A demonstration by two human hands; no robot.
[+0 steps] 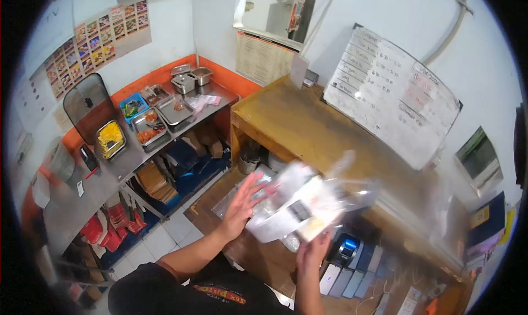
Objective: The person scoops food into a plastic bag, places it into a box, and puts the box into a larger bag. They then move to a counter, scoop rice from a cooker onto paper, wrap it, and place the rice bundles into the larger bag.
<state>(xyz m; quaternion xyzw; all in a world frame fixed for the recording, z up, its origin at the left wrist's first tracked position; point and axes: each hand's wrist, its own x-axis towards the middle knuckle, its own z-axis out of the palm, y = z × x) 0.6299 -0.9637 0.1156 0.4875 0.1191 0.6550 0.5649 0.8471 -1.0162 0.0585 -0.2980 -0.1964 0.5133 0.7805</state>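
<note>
"What do the hands hold?"

"The right hand (314,250) grips the near right edge of a plastic-wrapped package (316,202), fingers closed on it."

"And the left hand (241,209)?"

"Open, fingers spread, at the package's left side. Whether it touches the plastic, I can't tell; the package is blurred."

"Where is the package, exactly?"

"In front of the person, above the lower wooden tabletop (267,263), tilted, with a dark label (300,210) on its pale face. Clear plastic flares out on its right."

"What lies near the right hand?"

"Just to its right, a device with a blue-lit screen (347,247), and a row of phone-like slabs (345,282) side by side."

"And farther off?"

"On the far left, a steel tabletop (119,173) carries a tray of yellow food (111,138), a blue basket (132,106) with something green in it and several metal containers. On the far right wall hangs a whiteboard (391,95) with handwriting, above a raised wooden surface (302,114)."
</note>
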